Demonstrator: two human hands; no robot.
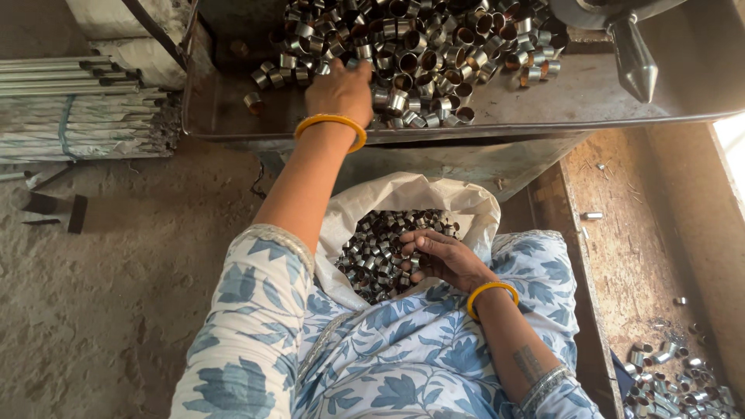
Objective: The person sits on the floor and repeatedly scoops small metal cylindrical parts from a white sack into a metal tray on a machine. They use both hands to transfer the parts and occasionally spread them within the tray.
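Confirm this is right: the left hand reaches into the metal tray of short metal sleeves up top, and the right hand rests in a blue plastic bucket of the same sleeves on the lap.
Not quite. The head view shows the right hand resting in a white woven sack, not a blue plastic bucket. The rest stands: the left hand reaches into the metal tray of short metal sleeves.
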